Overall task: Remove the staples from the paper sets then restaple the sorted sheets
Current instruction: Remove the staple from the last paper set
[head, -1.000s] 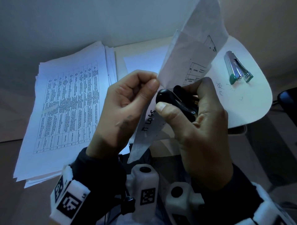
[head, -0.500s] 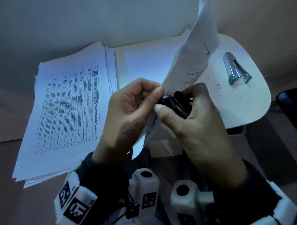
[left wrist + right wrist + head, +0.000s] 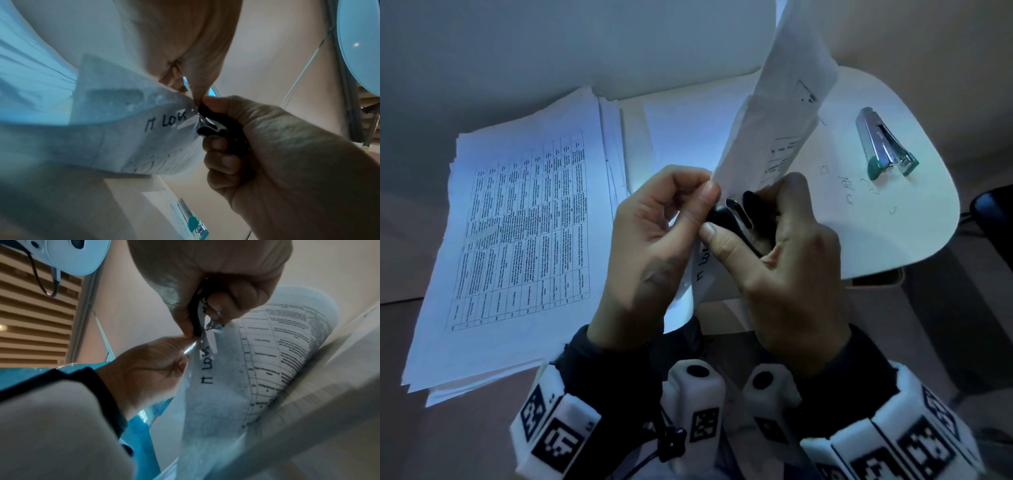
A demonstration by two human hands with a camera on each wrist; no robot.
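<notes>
My left hand (image 3: 681, 209) pinches the corner of a stapled paper set (image 3: 787, 113) held upright above the table; the sheets bear handwritten "IT LOGS" (image 3: 166, 121). My right hand (image 3: 763, 236) grips a black staple remover (image 3: 736, 219), thumb on one side and fingers on the other. Its metal claws (image 3: 207, 121) bite the paper corner right beside my left fingertips. In the right wrist view the staple remover (image 3: 197, 318) meets the paper set (image 3: 257, 353) at its top corner. A silver and green stapler (image 3: 883, 144) lies on the white table (image 3: 893, 233) to the right.
A thick stack of printed sheets (image 3: 517, 233) with a table on top lies at the left. Several pulled staples (image 3: 859, 185) are scattered on the table near the stapler. A dark object (image 3: 996, 212) sits beyond the table's right edge.
Both hands have come closer together and the paper corner has drawn in; the staple remover's claws now sit against the corner beside my left thumb.
</notes>
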